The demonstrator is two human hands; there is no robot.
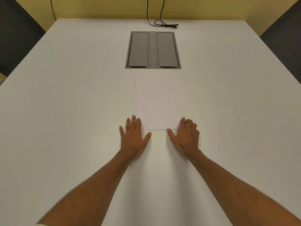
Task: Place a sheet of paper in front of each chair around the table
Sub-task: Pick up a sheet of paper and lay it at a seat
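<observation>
White paper (157,103) lies flat on the white table (73,103), in the middle, just in front of me. I cannot tell whether it is one sheet or a stack. My left hand (133,137) lies flat, fingers straight, with its fingertips on the paper's near left corner. My right hand (185,136) rests at the near right corner, thumb spread along the near edge and fingers bent down onto the sheet. Dark chair backs show at the left edge (14,36) and the right edge (283,36) of the table.
A grey double-lid cable box (153,49) is set into the table beyond the paper. A dark cable (164,24) hangs down the yellow wall and coils on the far table edge.
</observation>
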